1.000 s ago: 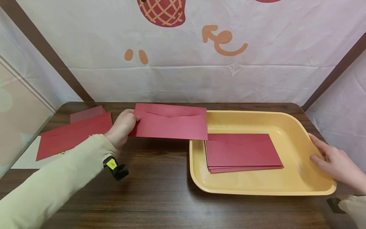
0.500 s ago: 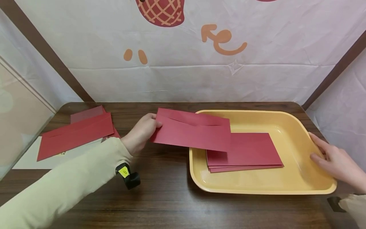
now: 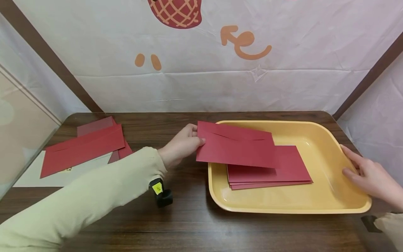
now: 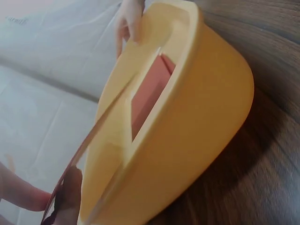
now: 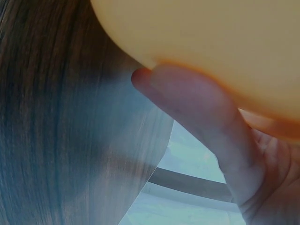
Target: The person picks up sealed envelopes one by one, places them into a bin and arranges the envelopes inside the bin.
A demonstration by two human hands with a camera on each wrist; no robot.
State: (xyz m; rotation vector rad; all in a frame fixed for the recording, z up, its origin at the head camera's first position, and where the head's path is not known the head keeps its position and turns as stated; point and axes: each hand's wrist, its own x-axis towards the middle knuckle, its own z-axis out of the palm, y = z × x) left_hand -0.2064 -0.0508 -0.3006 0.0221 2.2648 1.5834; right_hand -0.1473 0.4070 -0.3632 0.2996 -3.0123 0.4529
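Observation:
My left hand [image 3: 182,144] pinches a red envelope [image 3: 236,145] by its left end, thumb on the near face. The envelope reaches over the left rim of a yellow tray [image 3: 327,168] and overlaps a stack of red envelopes [image 3: 292,164] lying inside. In the left wrist view the held envelope [image 4: 89,136] slants edge-on over the tray wall [image 4: 187,131]. At the tray's right end my right hand [image 3: 371,176] grips the rim, thumb on the inner side. The right wrist view shows its thumb [image 5: 201,103] against the yellow plastic [image 5: 211,37].
More red envelopes [image 3: 83,148] lie overlapping at the table's left, on top of a white sheet [image 3: 34,175] with a small gold mark. The dark wooden table [image 3: 195,224] ends at a printed cloth wall [image 3: 201,91]. Brown strips run up both sides.
My left hand has carried the envelope rightward, from beside the tray to over its left part, above the stack. My right hand has stayed at the tray's rim.

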